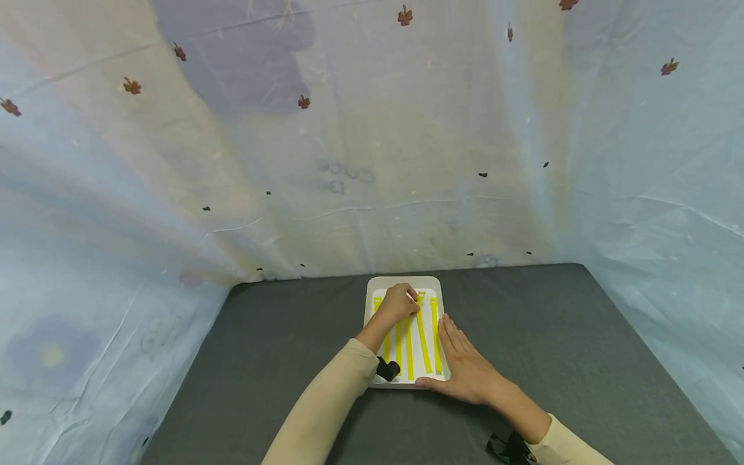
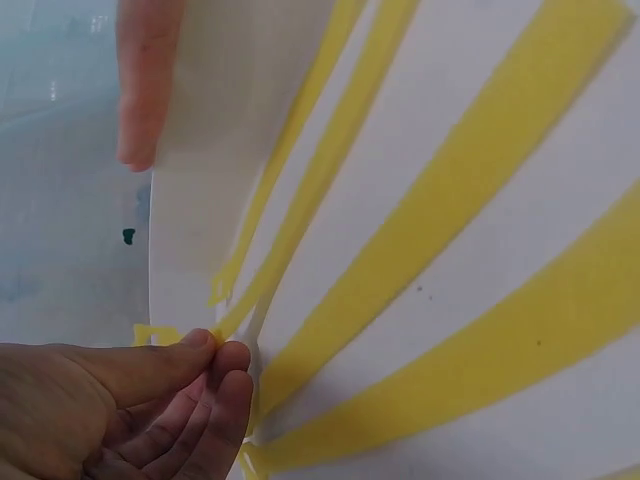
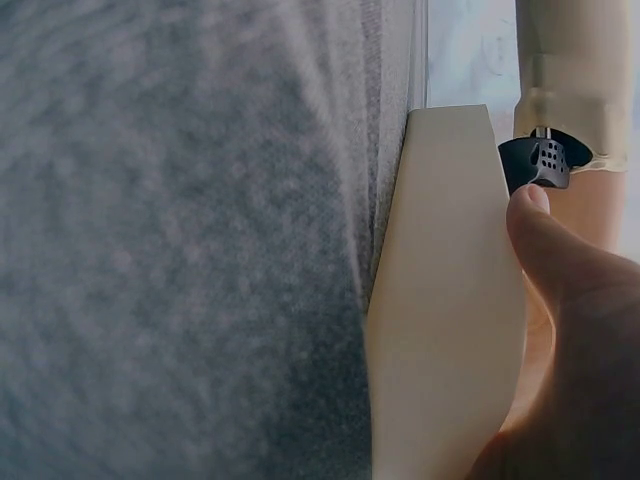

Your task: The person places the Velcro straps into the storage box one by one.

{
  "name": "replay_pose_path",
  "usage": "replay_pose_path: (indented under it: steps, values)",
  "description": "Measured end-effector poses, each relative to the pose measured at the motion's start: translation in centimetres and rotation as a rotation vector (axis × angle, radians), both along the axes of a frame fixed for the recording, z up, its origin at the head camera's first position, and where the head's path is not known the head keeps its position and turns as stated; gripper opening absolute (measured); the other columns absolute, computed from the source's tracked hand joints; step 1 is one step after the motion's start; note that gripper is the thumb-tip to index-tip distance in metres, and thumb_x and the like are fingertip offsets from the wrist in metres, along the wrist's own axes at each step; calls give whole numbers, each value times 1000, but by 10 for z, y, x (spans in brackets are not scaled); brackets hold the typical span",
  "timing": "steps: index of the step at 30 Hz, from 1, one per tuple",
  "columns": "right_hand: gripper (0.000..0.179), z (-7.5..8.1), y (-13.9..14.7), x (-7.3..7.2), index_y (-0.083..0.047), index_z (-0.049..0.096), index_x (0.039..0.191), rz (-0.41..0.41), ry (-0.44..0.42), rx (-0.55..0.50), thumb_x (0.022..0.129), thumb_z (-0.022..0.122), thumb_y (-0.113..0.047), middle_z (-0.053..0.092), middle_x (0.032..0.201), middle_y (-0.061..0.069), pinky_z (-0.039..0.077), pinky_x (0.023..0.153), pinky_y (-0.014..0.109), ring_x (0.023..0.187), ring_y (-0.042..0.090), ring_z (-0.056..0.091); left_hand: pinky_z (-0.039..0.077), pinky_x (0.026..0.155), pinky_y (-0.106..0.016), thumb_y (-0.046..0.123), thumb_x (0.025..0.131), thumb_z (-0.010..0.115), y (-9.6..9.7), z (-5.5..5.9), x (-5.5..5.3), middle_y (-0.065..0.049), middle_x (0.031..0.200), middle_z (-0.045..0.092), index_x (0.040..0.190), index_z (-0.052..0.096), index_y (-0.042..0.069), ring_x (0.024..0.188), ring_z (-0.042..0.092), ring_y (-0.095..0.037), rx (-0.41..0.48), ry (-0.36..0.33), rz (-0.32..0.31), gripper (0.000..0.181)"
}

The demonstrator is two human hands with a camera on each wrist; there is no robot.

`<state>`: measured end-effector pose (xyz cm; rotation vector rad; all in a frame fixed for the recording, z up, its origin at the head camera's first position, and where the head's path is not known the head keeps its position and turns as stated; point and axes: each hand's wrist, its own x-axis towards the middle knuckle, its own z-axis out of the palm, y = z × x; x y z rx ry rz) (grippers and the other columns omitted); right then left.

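Note:
A white shallow tray [image 1: 407,281] holds several yellow cable straps [image 1: 409,349] laid lengthwise, side by side, each with a small loop at its far end. My left hand [image 1: 401,302] reaches over the tray and pinches one strap [image 2: 325,175] near its loop end between thumb and fingertips. This strap is second from the right; the rightmost strap [image 1: 436,336] lies beside it. My right hand [image 1: 471,371] rests against the tray's right side with straight fingers, its thumb at the near edge. In the right wrist view, the thumb touches the rim of the tray wall [image 3: 450,280].
The tray stands on a table with a dark grey cloth [image 1: 290,342]. Pale patterned curtains [image 1: 372,148] hang behind it and on both sides. A black wrist camera [image 1: 388,369] on my left wrist hides part of the tray's near left corner.

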<state>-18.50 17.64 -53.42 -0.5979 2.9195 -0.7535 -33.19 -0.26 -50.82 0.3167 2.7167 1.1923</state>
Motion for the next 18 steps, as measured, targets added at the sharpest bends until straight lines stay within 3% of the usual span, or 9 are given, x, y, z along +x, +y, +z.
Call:
replay_pose_path:
  steps: [11,18]
  values:
    - [136,0,0,0,9,10,168,5,3,-3,87,66,-84,3,178,24,21,131,58,166,39,10,42,58,-23,-1,88,79,4,-1,0,-4,77,70,97,69,4,61,54,-14,-77,15,42,15]
    - [135,-1,1,-1,8,10,168,7,-1,1,87,65,-84,2,178,24,20,131,58,166,39,9,46,56,-29,3,83,78,4,-12,-10,-5,83,66,96,66,6,62,52,-18,-87,25,56,18]
